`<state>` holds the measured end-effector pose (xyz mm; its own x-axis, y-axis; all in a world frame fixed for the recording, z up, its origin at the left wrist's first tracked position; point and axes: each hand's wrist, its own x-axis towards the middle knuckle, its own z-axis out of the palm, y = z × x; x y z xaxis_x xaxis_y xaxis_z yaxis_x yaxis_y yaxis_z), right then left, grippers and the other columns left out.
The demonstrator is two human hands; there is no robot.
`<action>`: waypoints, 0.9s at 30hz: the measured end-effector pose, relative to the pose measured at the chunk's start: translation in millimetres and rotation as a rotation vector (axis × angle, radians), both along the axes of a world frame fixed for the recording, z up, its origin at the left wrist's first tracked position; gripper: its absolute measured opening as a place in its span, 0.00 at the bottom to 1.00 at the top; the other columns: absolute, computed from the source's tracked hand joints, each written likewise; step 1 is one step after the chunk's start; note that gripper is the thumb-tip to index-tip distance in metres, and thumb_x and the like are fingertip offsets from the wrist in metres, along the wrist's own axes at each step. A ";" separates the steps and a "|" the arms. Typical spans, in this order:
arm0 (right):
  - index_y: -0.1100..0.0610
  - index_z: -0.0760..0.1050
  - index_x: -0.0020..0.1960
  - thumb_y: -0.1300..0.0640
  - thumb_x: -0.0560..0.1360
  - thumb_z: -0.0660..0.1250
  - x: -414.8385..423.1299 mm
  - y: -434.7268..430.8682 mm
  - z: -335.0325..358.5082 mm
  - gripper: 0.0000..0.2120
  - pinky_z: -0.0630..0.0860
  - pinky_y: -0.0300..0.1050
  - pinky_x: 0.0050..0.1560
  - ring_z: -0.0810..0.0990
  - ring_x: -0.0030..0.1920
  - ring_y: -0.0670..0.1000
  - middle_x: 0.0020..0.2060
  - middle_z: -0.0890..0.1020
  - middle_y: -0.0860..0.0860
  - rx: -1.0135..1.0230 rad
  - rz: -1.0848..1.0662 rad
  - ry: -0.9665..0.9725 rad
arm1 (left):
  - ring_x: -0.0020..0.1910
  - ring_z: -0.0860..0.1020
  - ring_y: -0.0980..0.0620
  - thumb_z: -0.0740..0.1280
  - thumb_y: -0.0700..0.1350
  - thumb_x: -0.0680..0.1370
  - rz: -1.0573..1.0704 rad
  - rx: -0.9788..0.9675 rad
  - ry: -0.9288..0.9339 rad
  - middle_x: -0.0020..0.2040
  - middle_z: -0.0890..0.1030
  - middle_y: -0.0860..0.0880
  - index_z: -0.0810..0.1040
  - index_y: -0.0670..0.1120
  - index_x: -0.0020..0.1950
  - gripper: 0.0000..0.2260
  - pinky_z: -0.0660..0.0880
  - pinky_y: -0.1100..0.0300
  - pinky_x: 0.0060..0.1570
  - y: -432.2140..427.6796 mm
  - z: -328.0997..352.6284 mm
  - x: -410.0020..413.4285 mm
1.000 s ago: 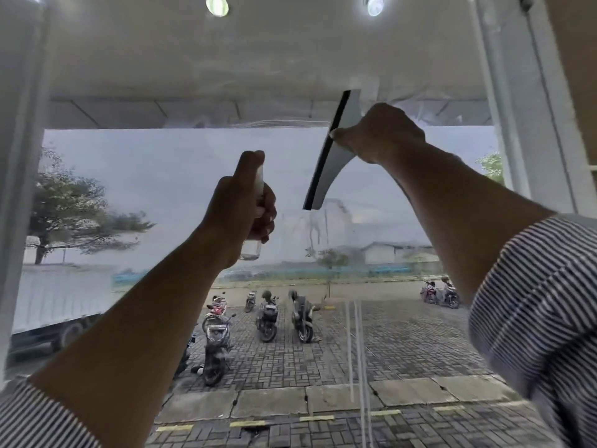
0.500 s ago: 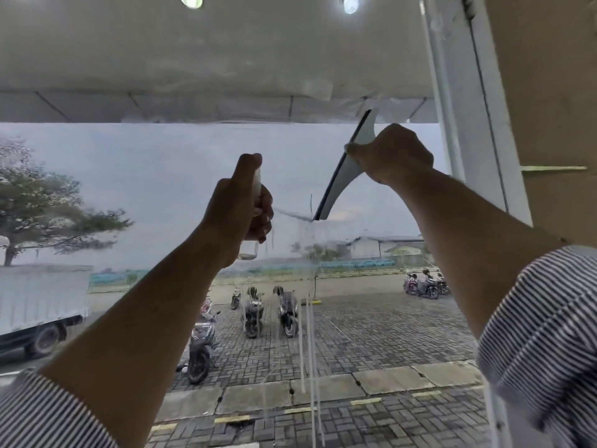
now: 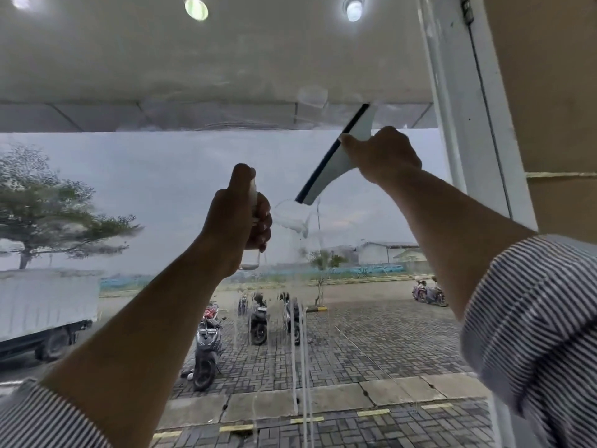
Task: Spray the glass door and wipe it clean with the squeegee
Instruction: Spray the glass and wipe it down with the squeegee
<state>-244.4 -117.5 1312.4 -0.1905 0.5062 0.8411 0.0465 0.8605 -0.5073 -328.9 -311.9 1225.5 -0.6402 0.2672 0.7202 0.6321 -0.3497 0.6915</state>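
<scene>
The glass door point(image 3: 145, 189) fills the view, with wet streaks running down its middle and a smear of foam below the blade. My right hand point(image 3: 384, 156) grips a white squeegee point(image 3: 342, 156) with a dark rubber edge, tilted and pressed against the upper glass near the right frame. My left hand point(image 3: 237, 215) holds a small clear spray bottle point(image 3: 252, 260) upright at mid-height, thumb on its top. Most of the bottle is hidden by my fingers.
A white door frame point(image 3: 468, 124) runs down the right side, with a beige wall point(image 3: 549, 92) beyond it. Through the glass lie a paved lot with parked motorcycles point(image 3: 258, 321), a truck point(image 3: 42, 312) and a tree point(image 3: 42, 205).
The squeegee has travelled right across the glass toward the frame and tilted more, leaving a foam smear. My left hand with the bottle stayed roughly in place.
</scene>
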 end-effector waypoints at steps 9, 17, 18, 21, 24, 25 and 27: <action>0.59 0.75 0.59 0.36 0.75 0.65 15.6 21.1 -1.8 0.27 0.72 0.47 0.44 0.80 0.47 0.60 0.47 0.79 0.54 -0.019 -0.032 -0.024 | 0.21 0.65 0.48 0.56 0.58 0.82 0.057 0.078 0.058 0.23 0.68 0.46 0.67 0.45 0.27 0.26 0.65 0.60 0.28 -4.6 0.7 -7.0; 0.60 0.77 0.56 0.32 0.74 0.64 3.4 -39.7 15.1 0.31 0.72 0.48 0.49 0.80 0.57 0.60 0.56 0.81 0.58 0.108 0.035 0.059 | 0.21 0.64 0.50 0.57 0.61 0.80 0.007 0.057 -0.068 0.24 0.67 0.48 0.66 0.46 0.30 0.25 0.65 0.62 0.26 -44.2 4.4 -2.9; 0.60 0.77 0.51 0.32 0.74 0.64 -2.9 -55.0 16.4 0.30 0.70 0.46 0.47 0.80 0.56 0.60 0.54 0.81 0.57 0.157 0.043 0.028 | 0.21 0.64 0.50 0.57 0.62 0.79 0.023 0.056 -0.070 0.24 0.67 0.48 0.66 0.46 0.30 0.25 0.65 0.63 0.25 -51.3 2.7 -4.8; 0.58 0.75 0.44 0.31 0.74 0.62 -22.2 -103.2 14.7 0.28 0.68 0.44 0.45 0.80 0.55 0.58 0.50 0.81 0.57 0.322 0.061 -0.077 | 0.21 0.65 0.50 0.58 0.62 0.80 0.049 0.074 -0.068 0.24 0.68 0.48 0.67 0.46 0.30 0.25 0.66 0.63 0.25 -76.1 -2.7 -9.6; 0.55 0.76 0.46 0.31 0.74 0.62 -46.0 -138.4 8.6 0.26 0.68 0.44 0.46 0.80 0.56 0.58 0.52 0.82 0.56 0.452 0.081 -0.136 | 0.21 0.65 0.50 0.57 0.62 0.80 0.066 0.090 -0.072 0.23 0.68 0.48 0.68 0.46 0.31 0.25 0.65 0.63 0.26 -99.8 -8.5 -13.4; 0.55 0.76 0.47 0.31 0.74 0.62 -56.9 -153.6 5.6 0.26 0.68 0.45 0.46 0.81 0.55 0.58 0.51 0.82 0.55 0.488 0.088 -0.147 | 0.21 0.65 0.50 0.57 0.62 0.80 0.081 0.095 -0.073 0.23 0.68 0.48 0.68 0.45 0.31 0.25 0.65 0.62 0.26 -112.2 -10.8 -17.2; 0.55 0.76 0.47 0.31 0.74 0.61 -74.1 -176.5 1.4 0.25 0.69 0.45 0.45 0.81 0.53 0.58 0.49 0.81 0.54 0.542 0.096 -0.165 | 0.21 0.65 0.50 0.57 0.62 0.80 0.109 0.094 -0.073 0.24 0.69 0.48 0.68 0.45 0.31 0.25 0.66 0.62 0.27 -130.2 -14.1 -23.9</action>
